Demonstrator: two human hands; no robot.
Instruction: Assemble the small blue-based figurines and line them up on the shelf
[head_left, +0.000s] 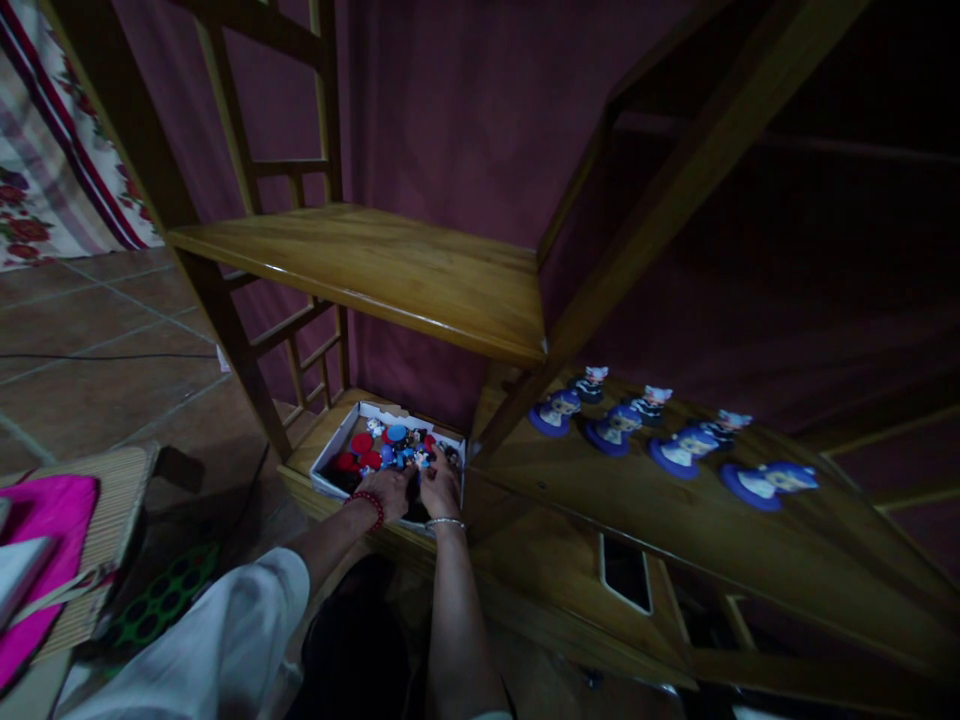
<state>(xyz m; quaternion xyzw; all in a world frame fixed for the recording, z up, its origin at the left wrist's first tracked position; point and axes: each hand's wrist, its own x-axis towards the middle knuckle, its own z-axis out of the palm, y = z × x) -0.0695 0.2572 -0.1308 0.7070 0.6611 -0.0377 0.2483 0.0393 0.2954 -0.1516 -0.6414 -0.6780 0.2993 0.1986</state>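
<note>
A white-walled cardboard box (pixel 335 441) sits on the low wooden shelf, filled with small figurines and red and blue round pieces (pixel 361 443). Both of my hands are inside it, close together. My left hand (pixel 391 490), with a red bead bracelet at the wrist, has its fingers bent in among the pieces; what they hold is hidden. My right hand (pixel 442 488), with a silvery bracelet, has its fingers closed around a small blue-and-white figurine (pixel 421 459) between the hands. Fine detail is dark and blurred.
Several purple-haired figurines on blue bases (pixel 616 428) and white-topped dark figurines (pixel 652 402) stand in rows on the shelf to the right. A phone-like slab (pixel 625 572) lies lower down. A wooden shelf board (pixel 375 265) overhangs the box. Pink cloth (pixel 56 550) lies at left.
</note>
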